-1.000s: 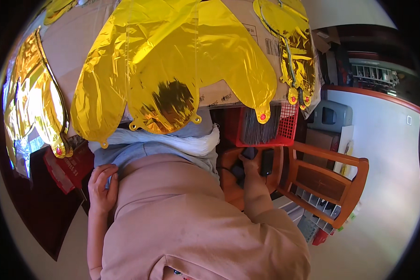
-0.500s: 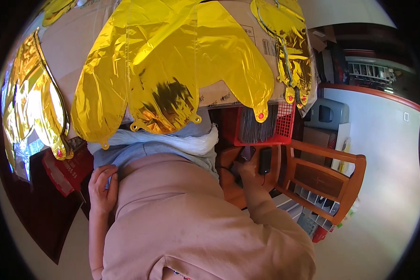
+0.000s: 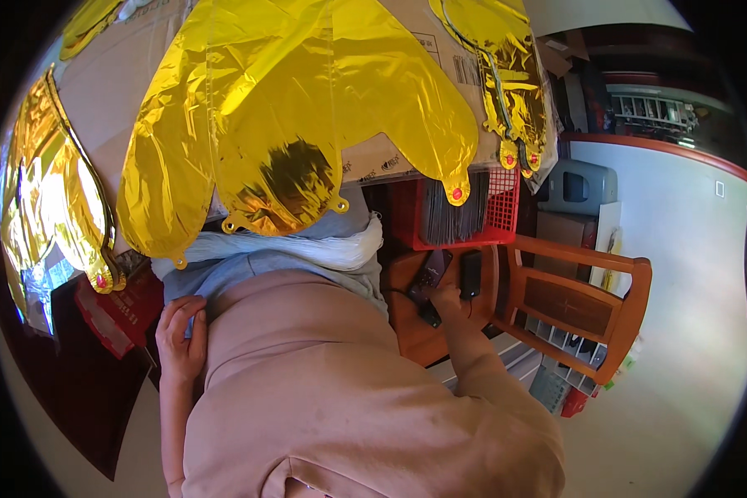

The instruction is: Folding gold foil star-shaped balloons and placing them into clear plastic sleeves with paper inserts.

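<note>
1. Your right hand (image 3: 447,298), in the head view, reached down to your right and touched the near end of a dark phone (image 3: 432,273); its fingers were partly hidden, so you cannot tell whether they were clamped on it.
2. That phone was over the chair seat (image 3: 408,336), mostly ahead and slightly left of the hand, its long axis slanting from near left to far right; whether it lay flat or was raised was unclear.
3. Just right of it stood a black device (image 3: 471,275), apart from your fingers.
4. Your left hand (image 3: 180,334) was well apart from the phone, across your body at your left hip, fingers loosely bent; whether it pinched any cloth could not be told. Your right was plainly nearer.
5. Beyond the phone stood a red basket (image 3: 503,217) packed with thin dark strips (image 3: 454,212).
6. Gold foil (image 3: 282,100) covered much of the cardboard (image 3: 95,95) on the desk ahead.
7. Printing showed on that cardboard, with a barcode (image 3: 466,70) at right; pale lettering marked a red box (image 3: 112,309) on your left. No brand could be given.
</note>
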Available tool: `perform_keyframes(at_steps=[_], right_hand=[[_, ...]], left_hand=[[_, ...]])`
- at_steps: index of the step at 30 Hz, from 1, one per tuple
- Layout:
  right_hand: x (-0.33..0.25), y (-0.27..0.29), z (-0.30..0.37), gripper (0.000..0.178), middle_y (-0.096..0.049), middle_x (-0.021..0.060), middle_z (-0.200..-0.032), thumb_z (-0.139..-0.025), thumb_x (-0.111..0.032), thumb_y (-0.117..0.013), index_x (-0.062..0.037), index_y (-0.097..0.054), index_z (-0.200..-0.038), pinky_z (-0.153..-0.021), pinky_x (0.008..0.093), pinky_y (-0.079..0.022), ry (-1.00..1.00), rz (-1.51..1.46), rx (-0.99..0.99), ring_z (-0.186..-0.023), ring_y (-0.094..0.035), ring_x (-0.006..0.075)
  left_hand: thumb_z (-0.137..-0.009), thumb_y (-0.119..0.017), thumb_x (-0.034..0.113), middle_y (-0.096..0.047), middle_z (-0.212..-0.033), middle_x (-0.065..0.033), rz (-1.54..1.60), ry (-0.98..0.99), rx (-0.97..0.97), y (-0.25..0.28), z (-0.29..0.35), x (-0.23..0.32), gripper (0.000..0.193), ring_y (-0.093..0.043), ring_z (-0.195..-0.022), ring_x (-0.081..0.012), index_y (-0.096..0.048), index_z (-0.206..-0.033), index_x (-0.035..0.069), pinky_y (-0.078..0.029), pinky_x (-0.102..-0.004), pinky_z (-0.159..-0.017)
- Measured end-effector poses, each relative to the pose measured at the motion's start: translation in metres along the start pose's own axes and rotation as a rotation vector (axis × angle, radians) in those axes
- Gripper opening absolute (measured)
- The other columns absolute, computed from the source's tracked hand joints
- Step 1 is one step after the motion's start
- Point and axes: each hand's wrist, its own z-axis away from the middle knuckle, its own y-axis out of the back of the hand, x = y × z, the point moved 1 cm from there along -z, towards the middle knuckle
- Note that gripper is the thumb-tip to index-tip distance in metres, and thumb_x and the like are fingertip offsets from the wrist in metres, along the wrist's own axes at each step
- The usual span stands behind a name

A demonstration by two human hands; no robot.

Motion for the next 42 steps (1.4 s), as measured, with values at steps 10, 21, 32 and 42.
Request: perform_keyframes(at_steps=[10, 21, 32, 42], right_hand=[[0.032, -0.056, -0.084, 0.082, -0.070, 0.0192, -0.111, -0.063, -0.048, -0.088, 0.0077, -0.064, -0.118, -0.092, 0.0363, -0.053, 0.043, -0.199, 0.093, -0.102, -0.069, 0.0262], [0.014, -0.074, -0.103, 0.069, -0.074, 0.0108, -0.096, -0.059, -0.039, -0.094, 0.0031, -0.070, -0.108, -0.079, 0.0334, -0.056, -0.010, -0.430, 0.126, -0.086, -0.071, 0.0204], [-0.005, -0.051, -0.074, 0.062, -0.073, 0.0097, -0.094, -0.059, -0.037, -0.095, 0.0011, -0.071, -0.101, -0.071, 0.0340, -0.056, -0.095, -0.489, -0.019, -0.081, -0.070, 0.0200], [0.007, -0.074, -0.108, 0.104, -0.057, 0.0172, -0.127, -0.054, -0.044, -0.095, 0.0025, -0.043, -0.132, -0.095, 0.0383, -0.049, -0.092, -0.591, -0.042, -0.112, -0.059, 0.0268]], left_hand=[[-0.088, -0.063, -0.002, -0.068, -0.103, -0.0162, -0.010, 0.013, -0.004, -0.001, 0.003, 0.003, 0.017, -0.068, -0.093, -0.0318, -0.067, -0.104, 0.001, -0.053, -0.0378, -0.083], [-0.088, -0.063, -0.003, -0.068, -0.103, -0.0164, -0.022, 0.021, -0.010, -0.001, 0.003, 0.008, 0.017, -0.067, -0.093, -0.0320, -0.067, -0.104, 0.001, -0.053, -0.0382, -0.083], [-0.088, -0.063, -0.003, -0.068, -0.103, -0.0160, -0.040, 0.033, -0.016, -0.004, 0.003, 0.008, 0.016, -0.067, -0.094, -0.0318, -0.067, -0.103, 0.001, -0.053, -0.0380, -0.084], [-0.088, -0.062, -0.003, -0.068, -0.102, -0.0166, -0.030, 0.032, -0.013, -0.005, 0.003, 0.009, 0.016, -0.067, -0.093, -0.0313, -0.067, -0.103, 0.000, -0.053, -0.0375, -0.082]])
